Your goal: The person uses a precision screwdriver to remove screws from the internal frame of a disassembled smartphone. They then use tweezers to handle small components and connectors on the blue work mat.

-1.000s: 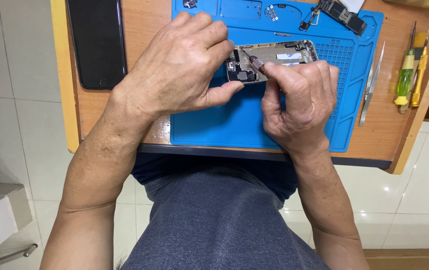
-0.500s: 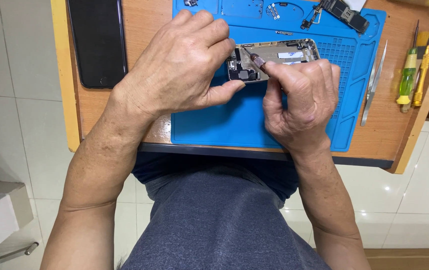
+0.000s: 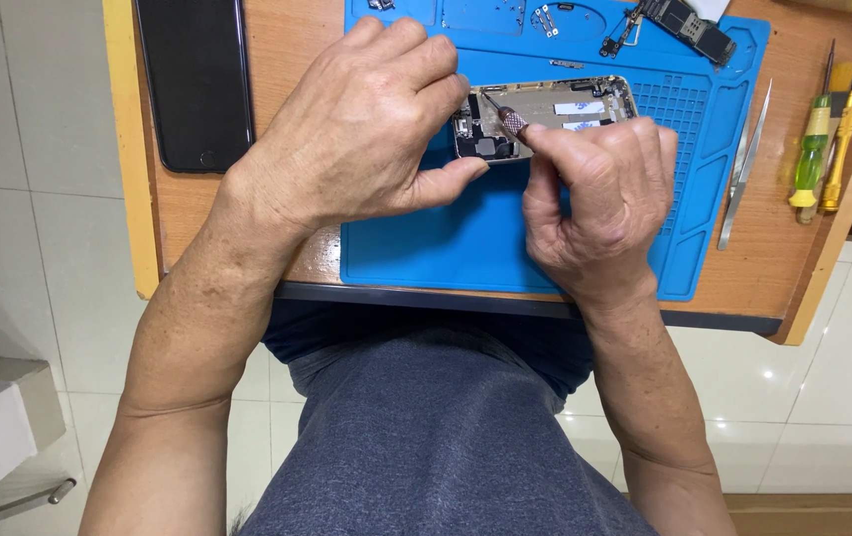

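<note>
We are logging an opened phone shell lying flat on a blue mat, near the mat's far edge, its insides facing up. The mat is resting on a wooden tabletop.

Left hand: we are seeing it draped over the shell's left end, fingers curled along the far side and thumb lying on the mat just beside the near edge. Its grip is closing on the shell and pinning it down.

Right hand: we are seeing it resting on the mat just below the shell. Its grip is narrow, thumb and fingertips pinching a small screwdriver by the knurled collar. The tool is tilting up and to the left, with its tip standing among the parts at the shell's left end; exactly what the tip is touching we cannot tell.

Other entries:
- A black phone is lying screen up on the tabletop, left of the mat and well apart from the hands.
- A circuit board and small metal parts are sitting in the mat's far trays.
- Tweezers are lying just beside the mat's right edge.
- Two yellow-handled screwdrivers are lying side by side, right of the tweezers.
</note>
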